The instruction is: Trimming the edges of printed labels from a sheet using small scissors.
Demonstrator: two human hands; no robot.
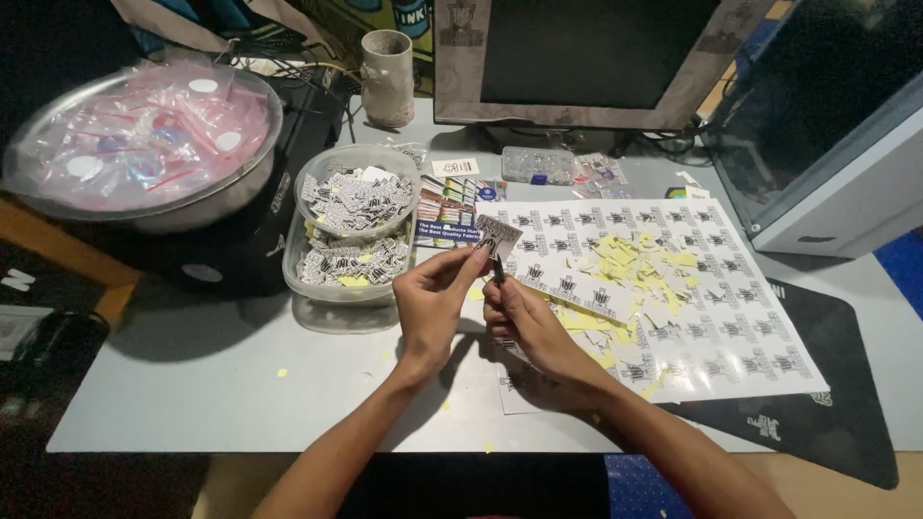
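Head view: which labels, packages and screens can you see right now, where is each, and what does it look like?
Small sticker: held in left hand, white with black print.
Sticker sheet: flat on the table at right, white, rows of black prints, yellow scraps on top.
Tubs: left of centre, clear plastic, full of cut stickers.
Monitor: at the back, dark screen.
Baggies: metal bowl, far left, clear with red strips.

A steel bowl [144, 144] of small clear bags sits at my far left; a grey cup [387, 77] stands beside a dark monitor [586, 58]; a computer case [827, 135] rises at right; a black mat [817, 423] lies on the table [221, 384] under it.
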